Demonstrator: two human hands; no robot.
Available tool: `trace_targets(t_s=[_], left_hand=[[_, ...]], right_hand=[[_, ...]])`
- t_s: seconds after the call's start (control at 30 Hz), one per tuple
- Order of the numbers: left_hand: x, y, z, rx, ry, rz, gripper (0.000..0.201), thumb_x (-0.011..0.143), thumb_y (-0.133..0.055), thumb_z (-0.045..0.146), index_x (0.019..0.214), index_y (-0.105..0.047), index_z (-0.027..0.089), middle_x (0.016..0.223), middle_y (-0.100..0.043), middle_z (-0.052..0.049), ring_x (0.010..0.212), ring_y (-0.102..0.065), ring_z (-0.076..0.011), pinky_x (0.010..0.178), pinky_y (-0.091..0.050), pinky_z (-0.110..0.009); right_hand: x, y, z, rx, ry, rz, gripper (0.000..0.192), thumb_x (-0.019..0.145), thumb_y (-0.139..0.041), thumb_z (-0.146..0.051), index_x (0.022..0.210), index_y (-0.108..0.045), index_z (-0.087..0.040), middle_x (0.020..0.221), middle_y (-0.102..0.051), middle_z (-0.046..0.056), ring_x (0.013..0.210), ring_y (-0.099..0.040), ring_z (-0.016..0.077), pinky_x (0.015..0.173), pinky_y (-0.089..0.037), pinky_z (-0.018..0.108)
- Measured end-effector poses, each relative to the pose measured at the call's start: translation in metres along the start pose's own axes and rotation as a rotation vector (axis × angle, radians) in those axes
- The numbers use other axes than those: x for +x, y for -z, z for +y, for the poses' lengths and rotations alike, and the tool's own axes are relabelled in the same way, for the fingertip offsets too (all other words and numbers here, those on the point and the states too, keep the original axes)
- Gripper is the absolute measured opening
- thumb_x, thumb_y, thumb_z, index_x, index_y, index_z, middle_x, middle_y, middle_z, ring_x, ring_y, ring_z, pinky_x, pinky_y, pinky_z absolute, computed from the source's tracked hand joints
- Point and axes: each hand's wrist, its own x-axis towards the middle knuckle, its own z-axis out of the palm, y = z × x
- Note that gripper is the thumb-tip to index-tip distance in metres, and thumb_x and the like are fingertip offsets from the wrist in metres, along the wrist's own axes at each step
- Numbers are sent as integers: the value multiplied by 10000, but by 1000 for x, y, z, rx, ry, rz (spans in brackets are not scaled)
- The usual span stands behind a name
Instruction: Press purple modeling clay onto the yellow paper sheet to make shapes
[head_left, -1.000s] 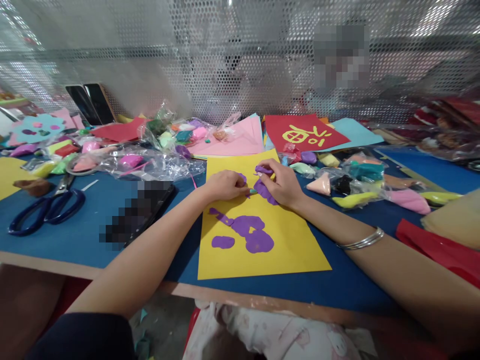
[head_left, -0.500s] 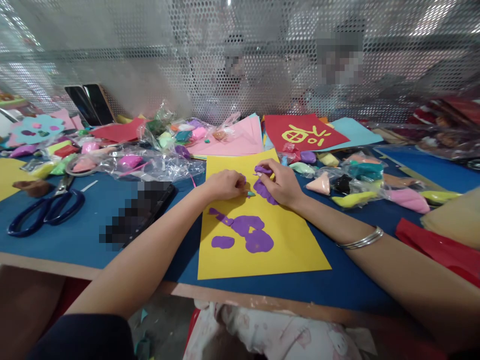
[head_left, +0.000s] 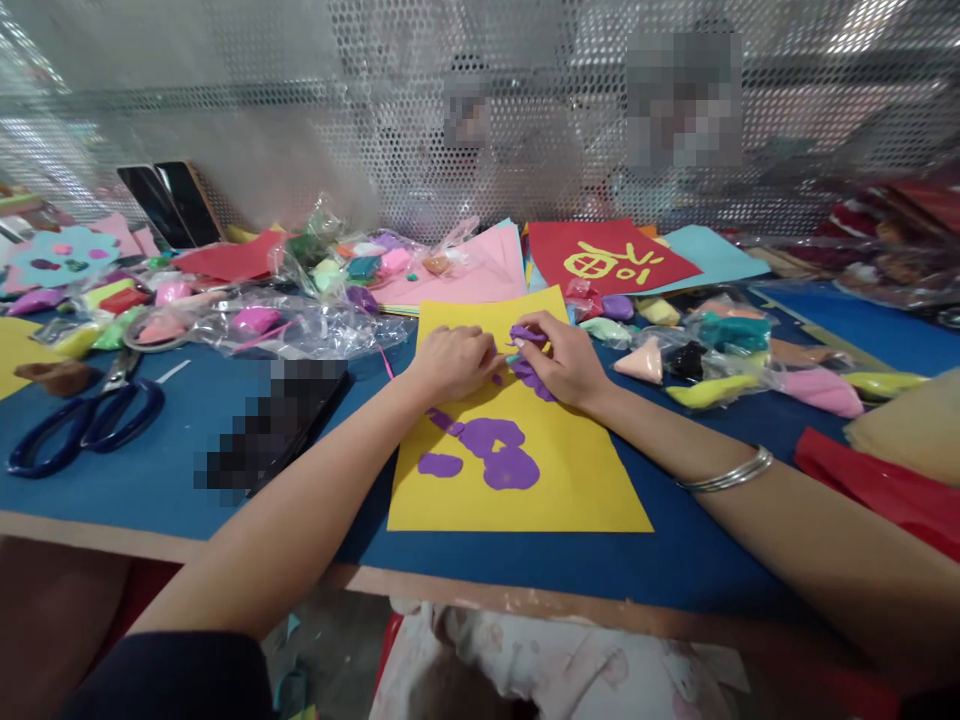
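Note:
A yellow sheet of paper point(head_left: 570, 480) lies on the blue table with flat purple clay shapes point(head_left: 511, 466) stuck on its lower half. Over its upper half my right hand point(head_left: 566, 360) pinches a piece of purple clay point(head_left: 525, 334) between thumb and fingers. More purple clay point(head_left: 534, 378) lies under that hand, partly covered. My left hand point(head_left: 459, 362) is closed beside it, knuckles up, its fingertips close to the purple clay. A small teal tip point(head_left: 514, 358) shows at those fingertips; what it belongs to is hidden.
Blue-handled scissors point(head_left: 90, 425) and a dark, partly blurred object point(head_left: 292, 425) lie at left. Bagged coloured clay point(head_left: 731, 340) lines the back on both sides. Red paper with yellow marks point(head_left: 611, 257) lies behind the sheet. A perforated metal screen point(head_left: 300, 150) stands beyond.
My left hand has turned knuckles-up and moved toward the right hand; the teal tip has moved up and right to the purple clay. My right hand stays pinched on its clay.

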Motion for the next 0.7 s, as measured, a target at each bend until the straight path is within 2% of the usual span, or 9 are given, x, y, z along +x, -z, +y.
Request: trace_targets(t_s=[0.1, 0.2, 0.27, 0.5, 0.7], left_hand=[[1, -2, -1, 30, -3, 79, 304, 841, -375, 347, 1018, -505, 136, 1013, -582, -92, 930, -545, -229, 762, -346, -344], [1, -4, -3, 66, -36, 202, 317, 842, -403, 362, 1064, -487, 152, 1036, -573, -74, 899, -552, -205, 757, -346, -332], [0, -5, -3, 80, -73, 244, 308, 843, -412, 368, 1057, -502, 166, 1007, -577, -64, 874, -556, -194, 743, -347, -320], [2, -2, 3, 44, -147, 227, 305, 839, -430, 375, 1015, -555, 158, 930, -583, -64, 823, -556, -173, 719, -363, -288], [1, -1, 4, 15, -148, 246, 304, 848, -410, 355, 975, -587, 143, 876, -598, -67, 777, -555, -157, 706, -380, -281]], right_hand=[[0, 1, 0, -8, 7, -4, 195, 779, -453, -295, 916, -543, -190, 835, -634, 41, 740, -586, 164, 605, -409, 253], [0, 2, -1, -30, 5, -19, 180, 780, -451, -292, 892, -547, -189, 765, -627, 26, 652, -563, 141, 589, -389, 250], [0, 3, -1, -44, 4, -26, 178, 787, -443, -305, 871, -546, -186, 716, -613, 20, 614, -546, 134, 568, -371, 247], [0, 3, -1, -79, 1, -40, 265, 817, -400, -407, 745, -523, -184, 588, -544, -2, 527, -495, 113, 512, -318, 232], [0, 2, 0, -122, 6, -55, 328, 838, -348, -452, 692, -476, -188, 553, -504, -6, 516, -477, 111, 502, -284, 231]])
